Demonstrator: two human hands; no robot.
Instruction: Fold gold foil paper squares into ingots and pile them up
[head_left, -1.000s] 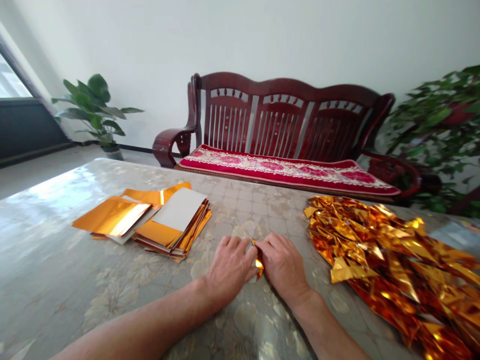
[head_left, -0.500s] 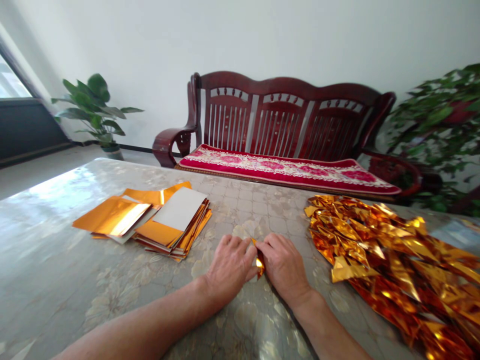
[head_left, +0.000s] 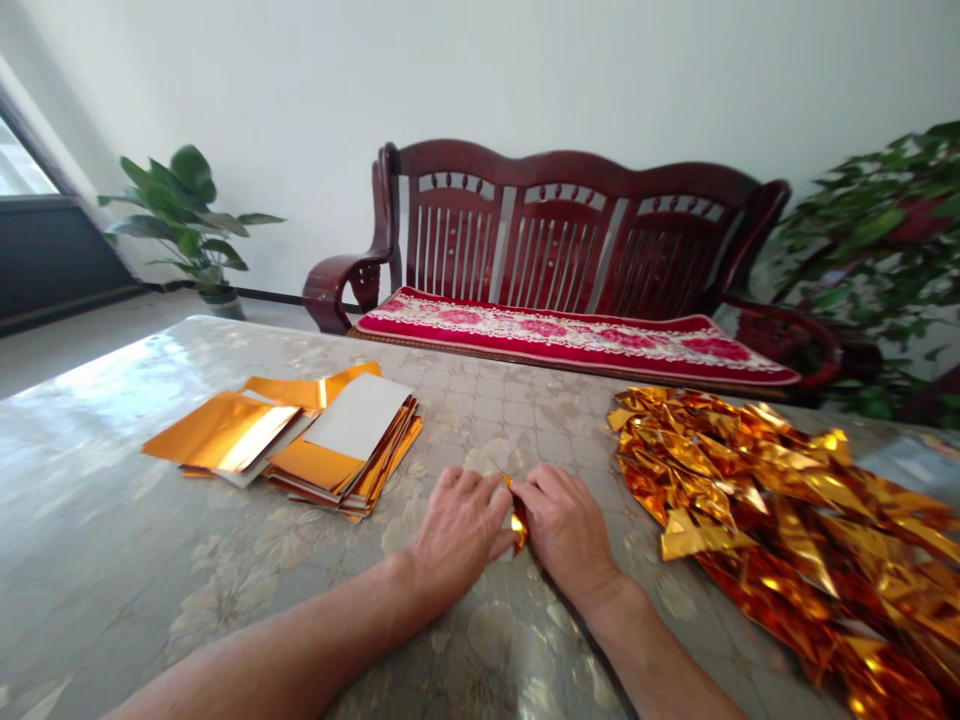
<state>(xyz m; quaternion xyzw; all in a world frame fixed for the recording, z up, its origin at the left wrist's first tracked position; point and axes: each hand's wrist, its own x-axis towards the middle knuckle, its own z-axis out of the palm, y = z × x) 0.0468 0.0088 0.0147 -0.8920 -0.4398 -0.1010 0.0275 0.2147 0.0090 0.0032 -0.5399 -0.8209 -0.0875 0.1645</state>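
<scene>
Between my two hands, low over the table, is a small folded piece of gold foil paper (head_left: 518, 527). My left hand (head_left: 463, 522) is closed on its left side, fingers curled and thumb pressed in. My right hand (head_left: 564, 528) grips the same piece from the right, its fingertips bent around the upper end. Most of the paper is hidden by the fingers. To the left lies a loose stack of flat gold foil sheets (head_left: 319, 466), with one pale backing side (head_left: 360, 415) facing up. At the right spreads a large heap of folded gold foil pieces (head_left: 780, 510).
The table (head_left: 247, 600) has a glossy, flower-patterned cover. A clear plastic bag (head_left: 911, 465) lies behind the heap. Beyond the table stands a dark red wooden bench (head_left: 555, 240) with a red floral cushion (head_left: 570, 335). Potted plants (head_left: 187, 225) flank it on both sides.
Almost nothing differs. Both hands stay on the folded paper in nearly the same position, and the view has shifted very slightly.
</scene>
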